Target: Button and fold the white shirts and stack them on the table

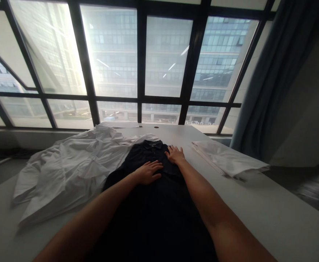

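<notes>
A dark collared shirt (140,155) lies front side up on the white table (260,203), its collar pointing toward the window. My left hand (148,172) rests flat on the middle of the shirt's chest, fingers stretched out to the right. Farther up, my right hand (175,154) lies spread on the right shoulder area, close to the collar. Neither hand grips the cloth. The lower part of the shirt runs toward me between my forearms, where it is too dark to make out its hem.
Loose white garments (74,160) are heaped to the left, touching the dark shirt's side. A folded white garment (225,158) lies on the right of the table. Beyond the far edge stand large framed windows (163,58), with a blue-grey curtain (271,94) at the right.
</notes>
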Available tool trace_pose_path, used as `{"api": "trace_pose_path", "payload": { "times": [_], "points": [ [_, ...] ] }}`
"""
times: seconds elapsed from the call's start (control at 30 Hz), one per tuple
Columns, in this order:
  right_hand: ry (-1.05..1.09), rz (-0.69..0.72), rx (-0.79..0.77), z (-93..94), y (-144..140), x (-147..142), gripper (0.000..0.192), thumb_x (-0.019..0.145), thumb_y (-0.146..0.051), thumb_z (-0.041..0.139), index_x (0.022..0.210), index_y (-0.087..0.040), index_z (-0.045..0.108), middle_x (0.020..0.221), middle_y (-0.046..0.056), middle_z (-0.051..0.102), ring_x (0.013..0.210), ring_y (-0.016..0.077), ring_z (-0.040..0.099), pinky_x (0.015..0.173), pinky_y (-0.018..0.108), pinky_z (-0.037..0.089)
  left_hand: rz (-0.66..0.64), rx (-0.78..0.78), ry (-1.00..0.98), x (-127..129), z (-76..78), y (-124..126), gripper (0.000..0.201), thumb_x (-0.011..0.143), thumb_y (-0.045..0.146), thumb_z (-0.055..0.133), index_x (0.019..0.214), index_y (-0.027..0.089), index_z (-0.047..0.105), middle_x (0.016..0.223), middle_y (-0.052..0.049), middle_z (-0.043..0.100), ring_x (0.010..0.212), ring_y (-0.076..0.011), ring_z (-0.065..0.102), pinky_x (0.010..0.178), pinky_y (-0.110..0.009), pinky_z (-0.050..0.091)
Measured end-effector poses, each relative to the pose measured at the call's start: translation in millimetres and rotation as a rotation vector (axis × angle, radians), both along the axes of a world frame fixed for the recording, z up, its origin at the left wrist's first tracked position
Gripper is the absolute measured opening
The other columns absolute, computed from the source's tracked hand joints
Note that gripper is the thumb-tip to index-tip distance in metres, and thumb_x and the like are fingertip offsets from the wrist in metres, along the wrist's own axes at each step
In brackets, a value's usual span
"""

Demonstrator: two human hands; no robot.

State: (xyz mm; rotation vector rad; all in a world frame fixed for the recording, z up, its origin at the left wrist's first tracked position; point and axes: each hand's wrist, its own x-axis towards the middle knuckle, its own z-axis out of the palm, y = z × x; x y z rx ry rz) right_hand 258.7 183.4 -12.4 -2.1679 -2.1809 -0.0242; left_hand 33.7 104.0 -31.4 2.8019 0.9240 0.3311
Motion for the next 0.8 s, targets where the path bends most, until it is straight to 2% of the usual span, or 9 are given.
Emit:
{"api": "trace_pose_path", "payload": {
  "times": [0.13,0.3,0.43,0.5,0.57,0.67,0.73,0.8],
  "points": [
    [0.033,0.013,-0.010,9.4,-18.0,-13.7,0.063,0.101,-0.052,0.022,0.152,-0.019,0.035,0.161,0.011,0.026,0.146,0.0304,0.021,0.116,0.054,0.008,0.005,0.008,0.002,-1.2,1.6,22.4,0.052,0.100,0.047,0.039,0.148,0.025,0.041,0.158,-0.005,0.035,0.149,-0.0225,0.022,0.120,-0.043,0.016],
    [0.041,-0.045,-0.155,8.0,-50.3,-17.1,0.067,0.098,-0.056,0.028,0.154,-0.020,0.031,0.161,0.014,0.022,0.145,0.0367,0.021,0.113,0.060,0.013,0.083,0.037,0.024,-0.7,2.7,40.0,0.052,0.100,0.043,0.040,0.147,0.021,0.043,0.157,-0.008,0.036,0.148,-0.0234,0.024,0.120,-0.043,0.017],
    [0.107,-0.034,-0.232,4.4,-74.6,-7.9,0.068,0.098,-0.059,0.021,0.157,-0.025,0.022,0.165,0.008,0.010,0.149,0.0354,0.008,0.113,0.063,0.013,0.090,0.023,0.055,0.1,0.9,32.9,0.054,0.100,0.044,0.037,0.149,0.021,0.039,0.159,-0.007,0.031,0.150,-0.0232,0.018,0.120,-0.043,0.016],
    [0.128,-0.026,-0.236,3.4,-86.0,-4.4,0.069,0.098,-0.060,0.019,0.158,-0.025,0.019,0.165,0.006,0.007,0.150,0.0340,0.005,0.114,0.062,0.012,0.064,0.018,0.062,0.1,1.1,22.3,0.054,0.100,0.044,0.038,0.150,0.023,0.038,0.160,-0.006,0.028,0.150,-0.0223,0.016,0.120,-0.042,0.016],
    [0.143,-0.028,-0.231,3.1,-97.3,-2.8,0.070,0.098,-0.062,0.019,0.158,-0.024,0.020,0.165,0.006,0.007,0.150,0.0338,0.004,0.115,0.061,0.012,0.094,0.058,0.049,-1.0,4.9,8.2,0.053,0.100,0.044,0.038,0.150,0.023,0.038,0.161,-0.006,0.027,0.149,-0.0221,0.019,0.120,-0.042,0.017],
    [0.183,-0.054,-0.167,5.4,-115.1,1.7,0.075,0.097,-0.065,0.017,0.157,-0.021,0.021,0.165,0.010,0.011,0.150,0.0342,0.008,0.116,0.058,0.015,0.309,0.211,-0.009,-11.3,19.4,-17.2,0.049,0.101,0.042,0.036,0.145,0.021,0.046,0.156,-0.009,0.038,0.143,-0.0248,0.034,0.117,-0.043,0.025],
    [0.198,-0.106,-0.103,9.6,-127.8,10.8,0.074,0.098,-0.063,0.022,0.156,-0.017,0.025,0.161,0.016,0.021,0.147,0.0353,0.020,0.113,0.056,0.024,0.525,0.290,-0.011,-28.2,33.0,-35.2,0.046,0.100,0.040,0.036,0.134,0.016,0.057,0.143,-0.014,0.053,0.133,-0.0285,0.047,0.110,-0.045,0.035],
    [0.188,-0.180,-0.066,15.3,-140.9,25.9,0.072,0.096,-0.059,0.035,0.151,-0.013,0.035,0.154,0.022,0.035,0.139,0.0361,0.036,0.108,0.052,0.034,0.743,0.304,0.038,-53.5,45.8,-53.0,0.044,0.098,0.040,0.039,0.121,0.012,0.064,0.131,-0.018,0.060,0.124,-0.0323,0.054,0.101,-0.046,0.042]
  ]
}}
